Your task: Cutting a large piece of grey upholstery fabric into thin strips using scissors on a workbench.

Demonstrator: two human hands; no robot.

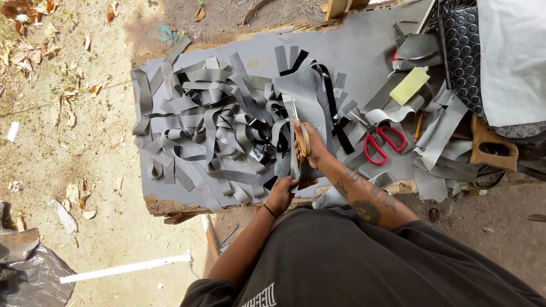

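My right hand (310,149) grips a pair of scissors with yellowish handles (302,136), blades pointing away from me along a grey sheet (301,94). My left hand (282,194) pinches the near end of the grey strip (294,162) that hangs from that sheet, just below the scissors. A big tangle of cut grey strips (216,131) lies to the left of both hands on a grey-covered board (364,45).
Red-handled scissors (382,142) lie right of my right hand. A pale yellow block (409,85), a black studded mat (463,51), a wooden handle (492,146) and more grey offcuts sit at the right. Sandy ground with dry leaves and a white stick (125,268) lies left.
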